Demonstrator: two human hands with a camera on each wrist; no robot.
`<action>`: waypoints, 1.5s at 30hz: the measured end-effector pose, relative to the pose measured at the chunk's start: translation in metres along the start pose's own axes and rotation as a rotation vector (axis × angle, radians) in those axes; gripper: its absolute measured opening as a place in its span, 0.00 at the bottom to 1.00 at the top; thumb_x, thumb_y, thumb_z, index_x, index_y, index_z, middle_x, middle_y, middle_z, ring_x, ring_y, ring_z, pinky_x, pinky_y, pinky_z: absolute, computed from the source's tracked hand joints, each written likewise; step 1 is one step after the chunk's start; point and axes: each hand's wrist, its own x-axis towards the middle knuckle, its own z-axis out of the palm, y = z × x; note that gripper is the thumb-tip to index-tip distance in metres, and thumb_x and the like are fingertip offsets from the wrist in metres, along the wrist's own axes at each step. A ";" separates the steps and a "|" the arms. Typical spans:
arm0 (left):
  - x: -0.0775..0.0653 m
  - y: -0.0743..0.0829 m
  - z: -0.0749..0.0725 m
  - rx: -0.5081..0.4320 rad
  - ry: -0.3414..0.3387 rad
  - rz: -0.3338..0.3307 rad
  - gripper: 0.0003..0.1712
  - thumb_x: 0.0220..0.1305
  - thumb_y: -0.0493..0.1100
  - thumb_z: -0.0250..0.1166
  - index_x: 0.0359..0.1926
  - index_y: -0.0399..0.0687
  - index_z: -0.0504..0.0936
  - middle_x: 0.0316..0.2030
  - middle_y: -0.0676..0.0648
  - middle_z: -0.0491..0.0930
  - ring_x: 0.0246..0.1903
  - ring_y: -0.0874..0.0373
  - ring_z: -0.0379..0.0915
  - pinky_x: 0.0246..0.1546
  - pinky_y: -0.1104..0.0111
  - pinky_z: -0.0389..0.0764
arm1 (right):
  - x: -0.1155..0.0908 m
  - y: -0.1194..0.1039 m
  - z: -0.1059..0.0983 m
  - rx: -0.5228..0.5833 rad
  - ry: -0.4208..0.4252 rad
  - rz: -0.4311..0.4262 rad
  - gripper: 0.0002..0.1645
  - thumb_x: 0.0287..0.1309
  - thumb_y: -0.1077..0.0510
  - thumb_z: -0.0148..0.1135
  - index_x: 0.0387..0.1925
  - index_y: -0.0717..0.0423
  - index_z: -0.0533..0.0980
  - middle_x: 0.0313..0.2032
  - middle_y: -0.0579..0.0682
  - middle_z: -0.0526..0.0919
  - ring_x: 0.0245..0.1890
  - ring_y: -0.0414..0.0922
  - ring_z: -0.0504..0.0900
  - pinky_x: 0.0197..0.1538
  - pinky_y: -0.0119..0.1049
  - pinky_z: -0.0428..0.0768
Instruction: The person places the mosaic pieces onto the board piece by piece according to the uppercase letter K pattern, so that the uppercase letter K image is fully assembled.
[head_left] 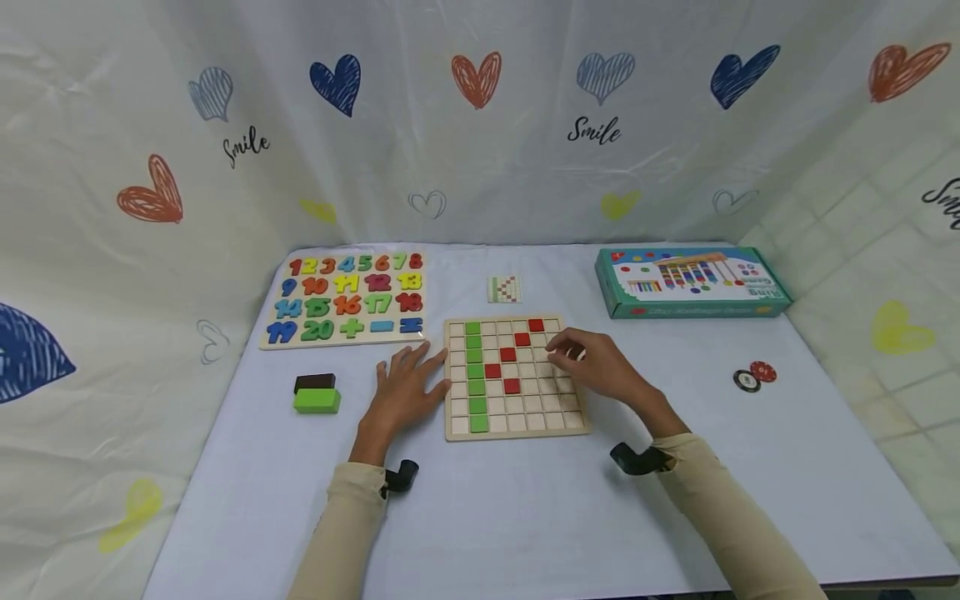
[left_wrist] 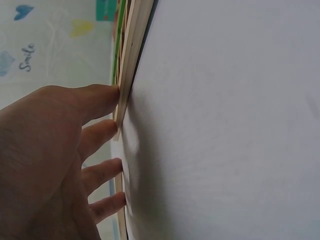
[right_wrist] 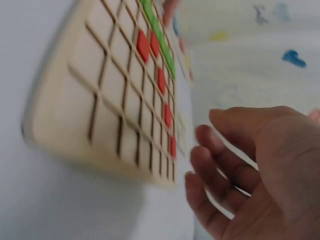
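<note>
A wooden grid board [head_left: 516, 437] lies flat on the table, with a column of green squares [head_left: 476, 372] near its left side. Several red squares [head_left: 507, 355] run in a slanting line across it, one lower down. My left hand [head_left: 406, 392] lies with spread fingers at the board's left edge; in the left wrist view its thumb and index fingertip touch the wooden rim [left_wrist: 131, 55]. Over the board's right part hovers my right hand [head_left: 600, 365], fingers loosely bent. The right wrist view shows this hand [right_wrist: 270, 160] with nothing visible between thumb and fingers.
Behind left is a number puzzle board [head_left: 395, 337]. A small pattern card [head_left: 504, 289] lies beyond the grid, a green toy box [head_left: 693, 283] at the back right. Green and black blocks [head_left: 317, 401] sit left, two round chips [head_left: 763, 372] right.
</note>
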 end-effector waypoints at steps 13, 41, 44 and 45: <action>-0.002 0.002 -0.001 -0.003 -0.002 -0.007 0.37 0.75 0.56 0.66 0.80 0.59 0.69 0.82 0.44 0.58 0.82 0.39 0.45 0.76 0.28 0.43 | -0.022 0.044 -0.067 -0.182 -0.354 0.335 0.20 0.65 0.56 0.73 0.54 0.62 0.81 0.52 0.62 0.80 0.49 0.56 0.78 0.50 0.49 0.84; 0.003 0.005 0.001 0.032 -0.020 -0.008 0.36 0.77 0.57 0.63 0.81 0.61 0.66 0.83 0.45 0.56 0.82 0.40 0.44 0.76 0.29 0.45 | -0.069 0.064 -0.091 -0.121 -0.397 0.450 0.30 0.58 0.44 0.80 0.51 0.57 0.76 0.47 0.55 0.81 0.50 0.55 0.76 0.49 0.49 0.81; 0.003 0.005 0.000 0.040 -0.022 -0.010 0.36 0.77 0.57 0.62 0.81 0.61 0.66 0.83 0.45 0.56 0.82 0.39 0.44 0.76 0.29 0.44 | -0.073 0.065 -0.092 -0.101 -0.409 0.419 0.25 0.59 0.48 0.80 0.49 0.55 0.78 0.47 0.55 0.80 0.51 0.55 0.75 0.48 0.48 0.80; 0.003 0.005 0.000 0.042 -0.022 -0.012 0.36 0.77 0.57 0.62 0.81 0.61 0.66 0.83 0.45 0.56 0.82 0.39 0.44 0.76 0.29 0.44 | -0.073 0.066 -0.092 -0.096 -0.410 0.410 0.23 0.59 0.49 0.79 0.48 0.55 0.79 0.47 0.55 0.80 0.51 0.55 0.75 0.47 0.46 0.80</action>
